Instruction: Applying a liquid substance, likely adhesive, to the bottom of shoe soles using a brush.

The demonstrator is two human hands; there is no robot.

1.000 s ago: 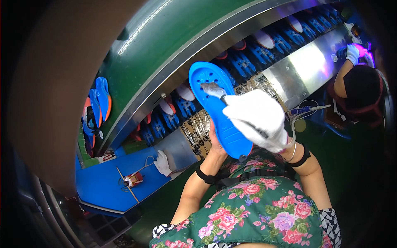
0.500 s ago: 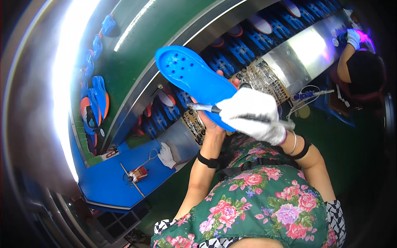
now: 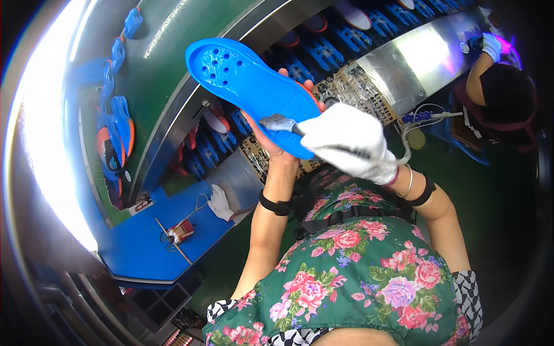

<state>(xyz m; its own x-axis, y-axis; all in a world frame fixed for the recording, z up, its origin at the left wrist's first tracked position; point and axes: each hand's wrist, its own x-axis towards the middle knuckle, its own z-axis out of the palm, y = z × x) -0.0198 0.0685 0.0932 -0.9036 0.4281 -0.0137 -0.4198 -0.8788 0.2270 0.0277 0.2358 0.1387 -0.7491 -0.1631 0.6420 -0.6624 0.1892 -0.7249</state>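
Note:
A large blue shoe sole (image 3: 257, 92) lies tilted across my bare left hand (image 3: 278, 151), which grips it from beneath. Its inner face is up, glossy and wet-looking, with several round holes at the far heel end. My right hand (image 3: 346, 141), in a white glove, is closed around a brush (image 3: 279, 123). The dark bristles lie over the near half of the sole and appear to touch it. Most of the brush handle is hidden in the glove.
Blue-and-orange soles (image 3: 121, 130) rest on the green belt at left. A blue table (image 3: 133, 248) holds a small red pot (image 3: 182, 230) with a stick and a white glove (image 3: 220, 203). Racked blue parts (image 3: 352, 40) run behind. A co-worker's gloved hand (image 3: 491, 47) is at far right.
The sole and both hands have shifted up and left in view. The brush has turned, showing its bristles flatter on the sole. The surroundings have also slid left.

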